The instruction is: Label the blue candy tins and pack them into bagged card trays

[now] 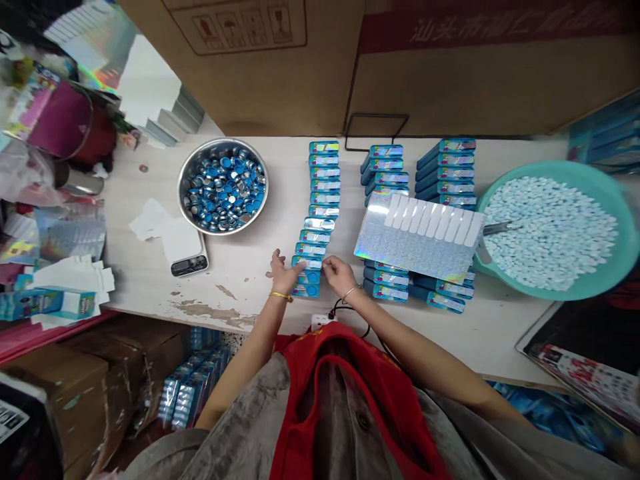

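A column of small blue flat tins [320, 199] runs away from me, most with a shiny strip across the end. At its near end, my left hand [286, 275] has its fingers apart, the thumb touching one tin's strip. Pinched fingers of my right hand [341, 277] are at the right edge of that same tin; what they hold, if anything, is too small to make out. To the right, a silvery sheet of oblong stickers [415, 243] lies on top of stacked blue tins [385, 292].
A steel bowl [183, 193] holds blue-and-silver caps. Beside it are a white scale [187, 257] and paper scraps. A turquoise basin [555, 293] of white pieces, with a metal tool in it, stands right. A large cardboard box [280, 87] blocks the back; a wire stand [377, 116] leans there.
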The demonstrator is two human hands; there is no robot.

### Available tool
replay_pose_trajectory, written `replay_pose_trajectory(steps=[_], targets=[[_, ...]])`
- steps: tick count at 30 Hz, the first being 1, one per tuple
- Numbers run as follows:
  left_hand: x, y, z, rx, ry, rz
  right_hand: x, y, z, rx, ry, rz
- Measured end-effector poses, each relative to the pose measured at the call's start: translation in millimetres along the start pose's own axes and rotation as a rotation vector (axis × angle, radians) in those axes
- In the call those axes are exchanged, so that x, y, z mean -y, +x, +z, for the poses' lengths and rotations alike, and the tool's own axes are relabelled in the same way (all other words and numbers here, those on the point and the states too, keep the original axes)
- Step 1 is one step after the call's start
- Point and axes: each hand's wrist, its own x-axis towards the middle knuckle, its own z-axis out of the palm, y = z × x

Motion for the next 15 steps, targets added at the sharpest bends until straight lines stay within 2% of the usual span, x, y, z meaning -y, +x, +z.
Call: replay_pose_trajectory(steps=[2, 4, 6, 7, 9, 11, 13, 15], targets=[[-7.0, 6.0, -10.0, 0.019, 0.063, 0.089, 13.5, 2.0, -6.0, 0.016, -0.065, -0.025], [-25.9, 9.3, -15.5, -0.050, 0.155, 0.237, 29.8, 4.1, -20.5, 0.023, -0.127, -0.048], [-55.8, 12.1, -10.3, -0.085, 0.155, 0.441, 44.7, 8.4, -45.6, -0.017, -0.201, -0.102], [-73.8, 14.2, -2.3, -0.048, 0.122, 0.551, 50.1, 12.3, -62.0, -0.066, -0.236, -0.137], [-112.2, 21.3, 24.9, 0.111, 0.063, 0.754, 54.2, 25.5, -99.2, -0.219, -0.282, -0.202], [-147.9, 32.9, 62.4, 0.256, 0.089, 0.927, 48.2, 45.9, -135.0, -0.382, -0.280, -0.226], [-175.4, 47.0, 100.9, 0.340, 0.211, 1.018, 34.6, 69.3, -160.6, -0.466, -0.283, -0.236], [-192.6, 59.7, 131.4, 0.409, 0.412, 1.032, 18.4, 89.3, -172.2, -0.475, -0.298, -0.247]])
